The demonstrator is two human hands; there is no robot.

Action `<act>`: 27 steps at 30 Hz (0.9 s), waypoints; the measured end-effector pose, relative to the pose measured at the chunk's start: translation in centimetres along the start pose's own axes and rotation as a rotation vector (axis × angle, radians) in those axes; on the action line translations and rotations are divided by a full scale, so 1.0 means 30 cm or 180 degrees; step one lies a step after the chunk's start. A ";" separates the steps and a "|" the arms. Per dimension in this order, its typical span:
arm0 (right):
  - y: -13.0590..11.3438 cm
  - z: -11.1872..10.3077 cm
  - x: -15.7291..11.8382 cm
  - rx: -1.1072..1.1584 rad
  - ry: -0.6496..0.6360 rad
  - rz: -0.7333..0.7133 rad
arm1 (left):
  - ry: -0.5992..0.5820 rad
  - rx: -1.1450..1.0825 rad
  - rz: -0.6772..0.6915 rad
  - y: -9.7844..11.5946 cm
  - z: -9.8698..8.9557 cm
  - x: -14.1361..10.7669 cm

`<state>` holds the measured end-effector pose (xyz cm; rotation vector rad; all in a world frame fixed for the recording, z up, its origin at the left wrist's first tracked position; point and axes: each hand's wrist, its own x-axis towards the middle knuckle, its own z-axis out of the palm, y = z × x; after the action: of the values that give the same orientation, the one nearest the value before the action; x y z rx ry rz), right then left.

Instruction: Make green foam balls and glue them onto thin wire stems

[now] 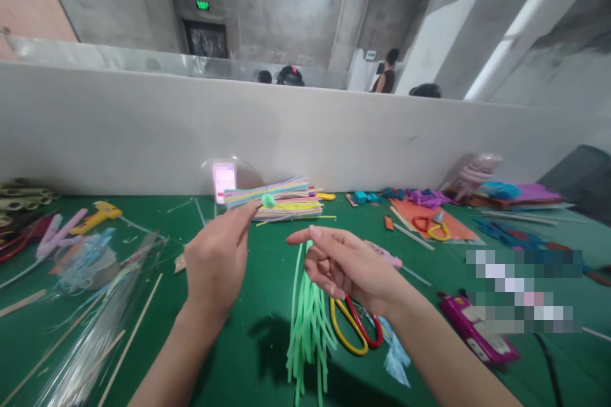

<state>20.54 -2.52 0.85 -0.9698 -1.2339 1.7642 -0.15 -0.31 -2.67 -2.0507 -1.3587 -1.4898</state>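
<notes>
Head view: a small, rounded, fuzzy mint-green tuft (268, 201) sits at the pinched fingertips of the left hand (216, 251), above the green table (261, 280). Behind it lie bundled pastel strips (277, 189), partly covered by the tuft, with a lit phone (224, 179) beside them. The right hand (356, 261), half-open with its index finger extended, hides the upper ends of green strips (311, 324) and part of the red-and-yellow scissors (354, 350).
</notes>
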 end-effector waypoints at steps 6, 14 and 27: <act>-0.012 -0.017 0.038 -0.0112 0.0188 -0.0117 | -0.0209 -0.0102 -0.0030 -0.026 -0.013 0.008; 0.006 -0.017 0.104 -0.0300 -0.0283 0.0434 | -0.0467 -0.0208 -0.0022 -0.046 0.005 0.006; 0.019 -0.030 0.095 -0.0231 -0.0338 0.0534 | -0.0526 -0.0262 0.0008 -0.049 0.004 0.002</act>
<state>20.06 0.22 -0.36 -1.0594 -1.3237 1.9337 -1.25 0.57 -3.09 -2.2700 -1.3739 -1.4248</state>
